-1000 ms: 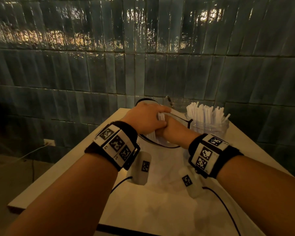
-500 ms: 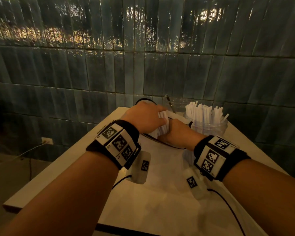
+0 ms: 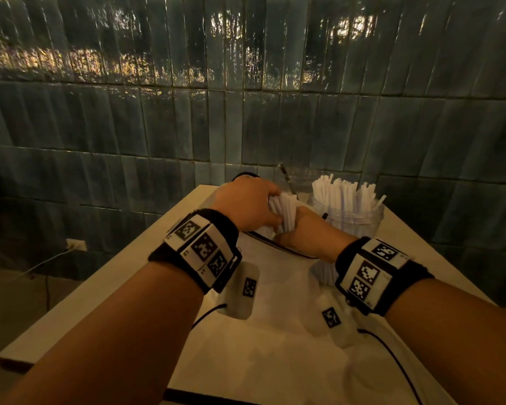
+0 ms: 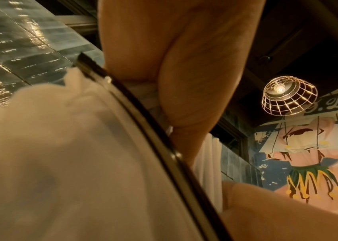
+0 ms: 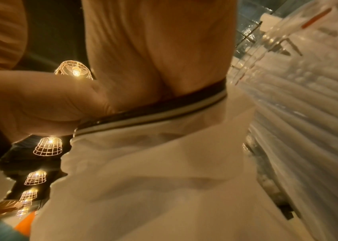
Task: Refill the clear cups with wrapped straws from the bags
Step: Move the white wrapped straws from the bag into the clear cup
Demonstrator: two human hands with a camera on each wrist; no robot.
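Observation:
At the table's far end my left hand (image 3: 254, 206) grips a bundle of white wrapped straws (image 3: 285, 211), held just above the mouth of a white translucent bag (image 3: 275, 276) with a black zip edge. In the left wrist view the fingers (image 4: 188, 84) curl round the straws (image 4: 207, 166) beside the bag's rim (image 4: 143, 117). My right hand (image 3: 301, 235) sits right below the bundle, and in the right wrist view it pinches the bag's black rim (image 5: 153, 114). A clear cup (image 3: 351, 223) packed with upright straws stands just right of both hands.
A second clear cup (image 3: 295, 179) with a dark stick in it stands behind the hands against the tiled wall (image 3: 246, 112). The white table (image 3: 123, 287) ends close to the left and right. Black cables (image 3: 392, 355) run from my wrists.
My left hand has risen a little with the straw bundle, so more of the straws shows above the bag. My right hand has stayed at the bag's mouth.

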